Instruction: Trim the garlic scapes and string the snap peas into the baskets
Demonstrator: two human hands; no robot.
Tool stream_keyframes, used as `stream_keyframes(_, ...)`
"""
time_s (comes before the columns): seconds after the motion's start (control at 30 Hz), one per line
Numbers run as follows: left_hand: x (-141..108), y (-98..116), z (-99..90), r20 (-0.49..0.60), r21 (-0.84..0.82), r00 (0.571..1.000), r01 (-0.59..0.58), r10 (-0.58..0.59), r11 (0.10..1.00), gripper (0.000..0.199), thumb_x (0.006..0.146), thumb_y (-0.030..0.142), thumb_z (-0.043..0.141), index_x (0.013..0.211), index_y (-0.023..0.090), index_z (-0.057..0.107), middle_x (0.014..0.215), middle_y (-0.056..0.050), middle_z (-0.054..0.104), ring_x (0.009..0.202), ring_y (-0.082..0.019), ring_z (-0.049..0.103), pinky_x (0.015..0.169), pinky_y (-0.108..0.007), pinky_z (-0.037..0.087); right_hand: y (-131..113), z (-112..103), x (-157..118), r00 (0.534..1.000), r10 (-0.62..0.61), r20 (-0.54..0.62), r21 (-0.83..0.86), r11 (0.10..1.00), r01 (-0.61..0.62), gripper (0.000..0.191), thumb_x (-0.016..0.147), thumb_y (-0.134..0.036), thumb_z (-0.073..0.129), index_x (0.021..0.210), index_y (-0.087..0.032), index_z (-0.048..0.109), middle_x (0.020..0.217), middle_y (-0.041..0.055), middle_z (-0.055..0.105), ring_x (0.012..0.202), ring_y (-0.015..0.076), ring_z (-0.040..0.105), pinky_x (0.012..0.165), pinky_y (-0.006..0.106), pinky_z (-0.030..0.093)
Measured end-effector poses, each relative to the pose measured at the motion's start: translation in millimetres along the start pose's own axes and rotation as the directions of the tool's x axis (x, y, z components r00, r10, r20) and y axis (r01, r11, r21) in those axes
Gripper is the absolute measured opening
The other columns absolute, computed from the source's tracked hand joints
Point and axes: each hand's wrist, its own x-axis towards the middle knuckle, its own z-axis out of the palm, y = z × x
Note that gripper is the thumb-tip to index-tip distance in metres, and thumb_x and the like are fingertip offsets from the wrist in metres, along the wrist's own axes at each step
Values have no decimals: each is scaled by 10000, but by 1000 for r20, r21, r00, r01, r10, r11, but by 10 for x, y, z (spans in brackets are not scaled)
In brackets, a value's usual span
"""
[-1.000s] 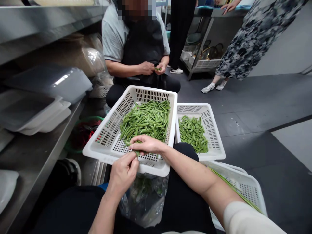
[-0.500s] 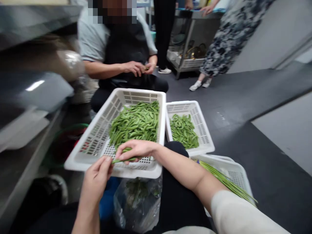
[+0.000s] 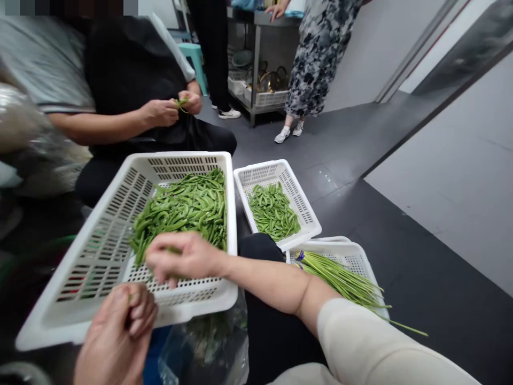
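Note:
A large white basket [image 3: 234,214] holds a heap of green pea pods [image 3: 184,208] in front of me. My right hand [image 3: 182,259] is over the near part of the basket, its fingers curled around green pods and slightly blurred. At the basket's near left rim, my left hand [image 3: 120,326] is closed, thumb against the curled fingers; a tiny bit of something pale green shows at the thumb, too small to name. The two hands are apart.
A smaller white basket [image 3: 306,214] of pods [image 3: 274,211] stands to the right. Nearer is another basket [image 3: 366,267] with long green stems [image 3: 340,278]. Across from me a seated person's hands [image 3: 172,109] hold a pod. A plastic bag [image 3: 208,347] lies below. Two people stand behind.
The view has swung right, shifting the baskets left. My hands, earlier together at one pod, have separated, and that pod no longer stretches between them. The seated person's hands have risen slightly.

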Motion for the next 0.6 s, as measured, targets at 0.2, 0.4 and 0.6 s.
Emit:
stream_keyframes(0.2, -249, -372, -380, 431, 429, 878, 3, -207, 903, 451, 751, 594, 550, 565, 191, 474, 512, 36, 442, 439, -92, 402, 404, -200, 337, -66, -952, -68, 830, -113, -546, -125, 991, 53, 133, 861, -305, 495, 915, -184, 516, 632, -46, 520, 530, 69, 518, 560, 191, 468)
stream_keyframes(0.4, -347, -930, -658, 419, 830, 845, -207, -333, 518, 247, 818, 247, 437, 938, 191, 646, 952, -84, 700, 931, -237, 655, 844, -330, 499, -48, -1453, -204, 899, -35, -436, -795, 484, -366, 129, 764, -214, 641, 869, -142, 662, 985, 93, 669, 1002, 230, 593, 940, 388, 423)
stream_keyframes(0.6, -264, -1139, -726, 365, 912, 857, -249, -365, 327, 528, 798, 176, 442, 1320, 120, 505, 1398, -154, 491, 1272, -255, 482, 1044, -375, 394, 115, -592, 305, 985, 135, 111, -982, 169, 87, 216, 858, -263, 569, 1020, -167, 677, 1039, 98, 622, 958, 204, 596, 811, 306, 458)
